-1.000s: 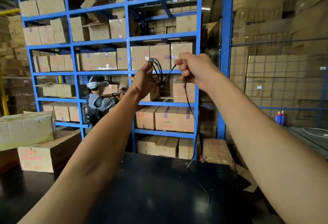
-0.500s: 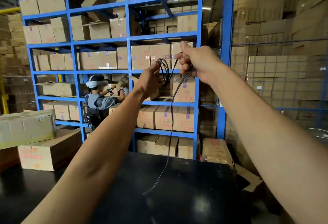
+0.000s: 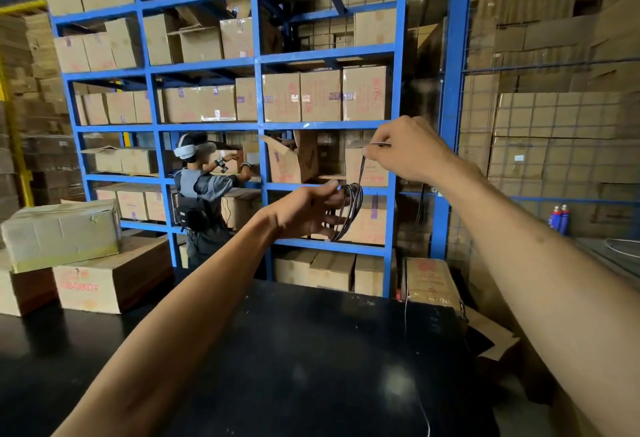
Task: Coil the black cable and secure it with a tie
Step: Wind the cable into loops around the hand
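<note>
My left hand (image 3: 304, 213) is raised over the black table (image 3: 311, 350) and grips a bundle of several black cable loops (image 3: 349, 213) hanging at its fingertips. My right hand (image 3: 408, 151) is higher and to the right, pinching the same black cable; a strand runs from its fingers down to the coil. The loose tail of the cable (image 3: 407, 301) drops from under my right wrist to the table's right part. No tie is visible.
A blue shelf rack (image 3: 259, 66) full of cardboard boxes stands behind the table. A person (image 3: 202, 201) works at the rack, back turned. Cardboard boxes (image 3: 69, 253) sit on the table's left. A wire mesh fence (image 3: 554, 125) and two bottles (image 3: 559, 218) are at right.
My left hand with the coil has dropped lower and to the right. My right hand has moved right and now pinches the strand above the coil; the loose tail hangs further right.
</note>
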### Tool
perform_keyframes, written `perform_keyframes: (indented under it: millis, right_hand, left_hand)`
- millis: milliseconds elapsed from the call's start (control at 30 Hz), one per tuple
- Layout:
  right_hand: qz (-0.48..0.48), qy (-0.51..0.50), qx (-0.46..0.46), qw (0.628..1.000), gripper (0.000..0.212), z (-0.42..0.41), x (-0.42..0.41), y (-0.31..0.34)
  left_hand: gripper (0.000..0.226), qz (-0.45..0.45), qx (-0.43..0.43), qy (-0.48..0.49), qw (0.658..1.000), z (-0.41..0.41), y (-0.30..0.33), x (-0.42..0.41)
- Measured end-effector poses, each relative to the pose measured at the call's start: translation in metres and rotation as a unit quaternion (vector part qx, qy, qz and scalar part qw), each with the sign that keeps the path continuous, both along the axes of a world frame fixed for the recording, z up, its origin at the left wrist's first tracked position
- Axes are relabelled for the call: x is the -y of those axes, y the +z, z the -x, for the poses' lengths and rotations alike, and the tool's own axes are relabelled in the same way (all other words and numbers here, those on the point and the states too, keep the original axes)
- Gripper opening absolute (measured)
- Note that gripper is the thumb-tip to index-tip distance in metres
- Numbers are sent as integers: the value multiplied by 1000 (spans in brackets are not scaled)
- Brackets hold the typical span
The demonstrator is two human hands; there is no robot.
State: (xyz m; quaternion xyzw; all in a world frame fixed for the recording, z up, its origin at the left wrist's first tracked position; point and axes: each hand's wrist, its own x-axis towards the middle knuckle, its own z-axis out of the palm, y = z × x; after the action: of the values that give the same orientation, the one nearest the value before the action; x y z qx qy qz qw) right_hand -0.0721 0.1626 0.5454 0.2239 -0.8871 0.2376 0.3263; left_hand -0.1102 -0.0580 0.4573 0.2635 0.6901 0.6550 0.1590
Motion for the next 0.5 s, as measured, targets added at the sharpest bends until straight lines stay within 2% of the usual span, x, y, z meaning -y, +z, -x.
perform_keyframes:
  millis: [67,200,367,467,500]
  right_hand:
    - [0,-9,-21,1000,14,3,-3,-13]
    - [33,-3,-30,999,7,21,-11,-41]
    - [110,63,79,989,19,35,-19,-88]
    - [159,89,137,974,49,27,-10,-126]
    - [165,94,156,969,52,24,-5,-140]
  left_hand:
    - [43,-6,37,-38,999,-4,-13,0]
    - [58,-41,108,-120,986,-9,-33,-2]
    - [61,-127,122,-211,961,-22,-37,-9]
    - [59,-203,95,-237,945,-26,-32,-15]
    - [59,-225,84,-239,941,-26,-30,-17]
